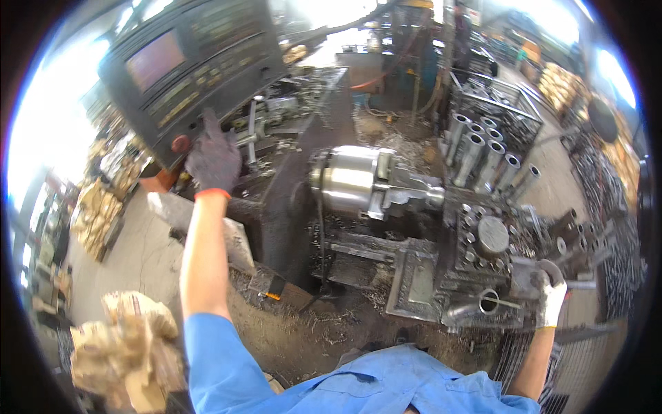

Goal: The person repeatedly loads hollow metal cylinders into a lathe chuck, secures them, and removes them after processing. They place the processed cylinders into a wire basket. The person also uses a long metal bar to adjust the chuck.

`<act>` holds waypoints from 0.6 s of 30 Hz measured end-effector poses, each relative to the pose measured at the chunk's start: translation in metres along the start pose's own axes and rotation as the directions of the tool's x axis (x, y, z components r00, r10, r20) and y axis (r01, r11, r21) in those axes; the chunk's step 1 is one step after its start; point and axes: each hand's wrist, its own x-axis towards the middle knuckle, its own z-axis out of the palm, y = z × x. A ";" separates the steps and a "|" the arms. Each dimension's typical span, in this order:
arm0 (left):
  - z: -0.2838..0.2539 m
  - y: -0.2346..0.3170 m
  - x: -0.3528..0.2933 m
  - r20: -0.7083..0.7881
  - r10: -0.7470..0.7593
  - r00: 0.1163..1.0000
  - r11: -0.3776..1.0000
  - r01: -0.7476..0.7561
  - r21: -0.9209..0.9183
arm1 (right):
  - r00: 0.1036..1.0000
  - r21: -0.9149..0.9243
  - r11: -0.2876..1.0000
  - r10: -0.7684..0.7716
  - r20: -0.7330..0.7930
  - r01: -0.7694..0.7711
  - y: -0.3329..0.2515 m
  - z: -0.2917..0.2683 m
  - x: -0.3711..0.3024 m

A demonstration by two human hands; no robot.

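Observation:
My left hand [215,157], in a dark glove with a red cuff, is raised to the lower edge of the machine's control panel [200,58]. A finger stretches up towards the buttons, beside a red knob [181,143]; the hand holds nothing I can see. My right hand [550,293], in a white glove with grey fingers, is closed at the right side of a metal block [525,279] by the lathe's tool post [493,234]. What its fingers grip is hidden. A shiny lathe chuck [350,178] sits between my hands. Near my right hand lies a short steel tube [476,308].
Several steel tubes [491,162] stand upright beyond the tool post, with more tubes [562,245] at the right. A wire-frame bin [503,96] stands behind. Metal chips cover the machine bed. Brown paper sacks [124,348] lie at lower left.

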 end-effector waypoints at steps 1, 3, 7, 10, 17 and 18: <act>0.008 -0.006 0.024 0.264 -0.101 0.959 0.995 0.101 0.012 | 1.000 0.019 1.000 0.002 -0.031 -0.002 0.006 -0.007 -0.017; 0.018 -0.007 0.050 0.448 -0.221 0.866 0.975 0.196 0.103 | 0.999 -0.069 0.998 -0.004 -0.054 0.000 0.011 -0.019 -0.048; -0.010 0.035 0.006 0.061 -0.072 0.996 0.995 0.076 -0.059 | 0.998 -0.065 0.996 0.055 -0.001 -0.055 0.006 -0.027 -0.087; -0.058 0.115 -0.112 -0.253 0.162 0.954 0.788 -0.280 -0.549 | 0.975 -0.116 0.988 0.119 0.186 -0.098 0.003 -0.010 -0.094; -0.137 0.312 -0.308 0.162 0.702 0.693 0.274 -0.053 -0.960 | 0.727 -0.054 0.970 -0.139 0.673 0.236 0.004 0.074 -0.080; -0.142 0.316 -0.311 0.236 0.746 0.623 0.302 0.000 -0.953 | 0.666 0.065 0.972 -0.204 0.718 0.227 0.004 0.083 -0.082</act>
